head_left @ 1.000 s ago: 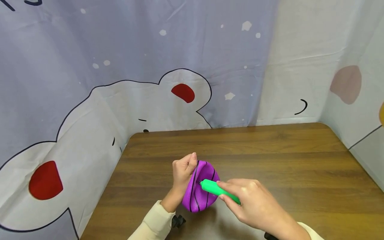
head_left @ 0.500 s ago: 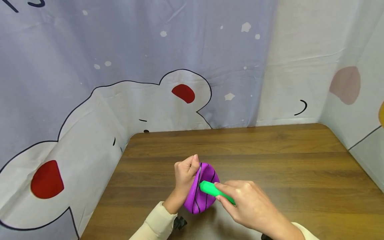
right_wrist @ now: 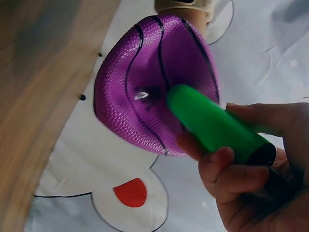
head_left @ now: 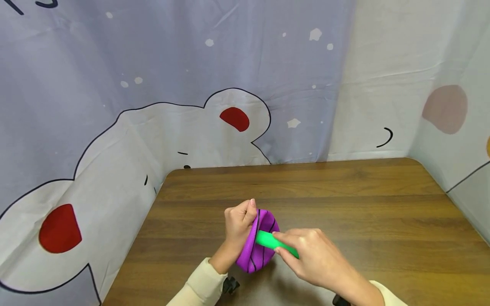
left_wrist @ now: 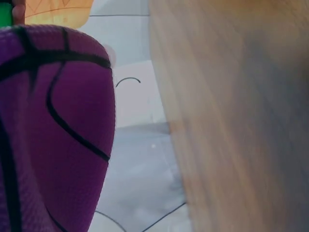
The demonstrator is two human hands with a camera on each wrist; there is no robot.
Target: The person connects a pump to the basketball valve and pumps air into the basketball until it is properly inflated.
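Observation:
A partly deflated purple basketball (head_left: 257, 256) with black lines is held above the table, one side caved in. On its left, my left hand (head_left: 239, 221) grips it, thumb up; the other fingers are mostly hidden. My right hand (head_left: 317, 257) holds a green hand pump (head_left: 272, 241), its front end against or just before the dent. No nozzle shows, so I cannot tell whether it is inside the ball. The right wrist view shows the pump (right_wrist: 215, 121) between thumb and fingers, before the dented ball (right_wrist: 123, 92). The ball (left_wrist: 77, 111) fills the left wrist view's left side.
The brown wooden table (head_left: 344, 191) lies under both hands. A printed cloth (head_left: 172, 55) with cartoon shapes hangs behind it and along its sides. Black wrist mounts (head_left: 230, 285) sit by the cream sleeves (head_left: 200, 282).
The pump has moved slightly left, closer into the ball's dent, and its dark tip no longer shows. My left hand and the ball have shifted a little right and down.

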